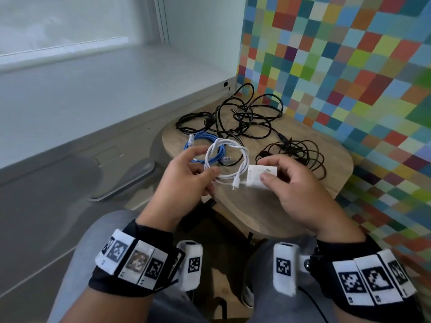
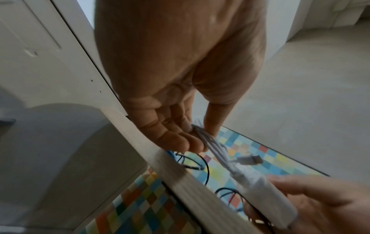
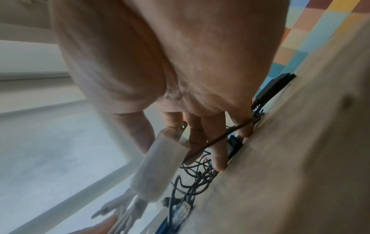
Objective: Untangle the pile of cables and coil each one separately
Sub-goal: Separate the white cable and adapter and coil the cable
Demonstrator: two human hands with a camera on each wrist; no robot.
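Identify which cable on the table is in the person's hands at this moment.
The white cable: the left hand pinches its coiled loops while the right hand grips its white charger block. The blue cable and the black cables lie untouched.

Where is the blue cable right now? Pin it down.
In the head view the blue cable lies coiled on the round wooden table, left of centre, just beyond the left hand, partly under the white cable and in front of the black tangle.
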